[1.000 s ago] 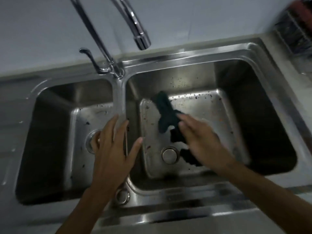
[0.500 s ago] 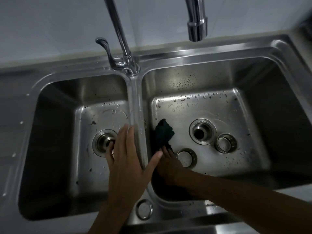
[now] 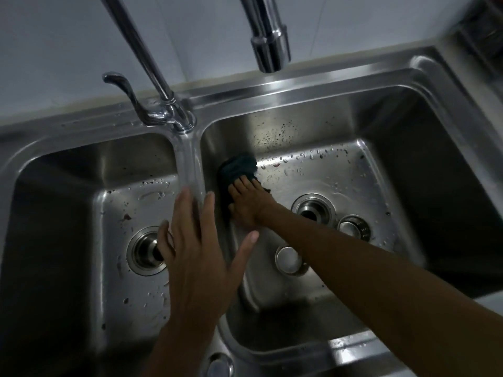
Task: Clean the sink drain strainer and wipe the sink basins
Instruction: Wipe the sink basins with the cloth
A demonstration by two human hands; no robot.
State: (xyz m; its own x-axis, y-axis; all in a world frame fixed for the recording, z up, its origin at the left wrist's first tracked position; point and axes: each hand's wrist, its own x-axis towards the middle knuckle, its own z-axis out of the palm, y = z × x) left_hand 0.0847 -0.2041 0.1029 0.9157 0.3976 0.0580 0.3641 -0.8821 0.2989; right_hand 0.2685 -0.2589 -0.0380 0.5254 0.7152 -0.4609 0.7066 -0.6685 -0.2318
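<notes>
Head view is looking down on a double stainless sink [image 3: 337,85]. At the near rim, a small round fitting [image 3: 220,366] is sitting at the foot of the divider [image 3: 190,164] between the two basins. The left hand [image 3: 200,257] is lying flat and open across that divider, fingers spread, gripping nothing, with the thumb reaching over the right basin [image 3: 362,183]. Partly under its fingers, the drain opening [image 3: 144,250] of the left basin [image 3: 114,213] is showing, with dark specks and droplets scattered on the floor around it. In the right basin, a round stopper [image 3: 288,259] is lying near the front edge, just beside the right forearm. Farther back, the strainer basket [image 3: 353,227] is sitting on the basin floor just right of the open drain hole [image 3: 313,209]. The right hand [image 3: 249,202] is pressing a dark cloth [image 3: 236,170] with flat fingers against the floor at the basin's left wall, toward the rear left corner; whether the fingers are closing on the cloth cannot be told. Droplets and dark spots are marking the rear wall. At the back rim, the faucet [image 3: 268,31] is standing over the divider, its lever handle [image 3: 122,85] pointing left.
</notes>
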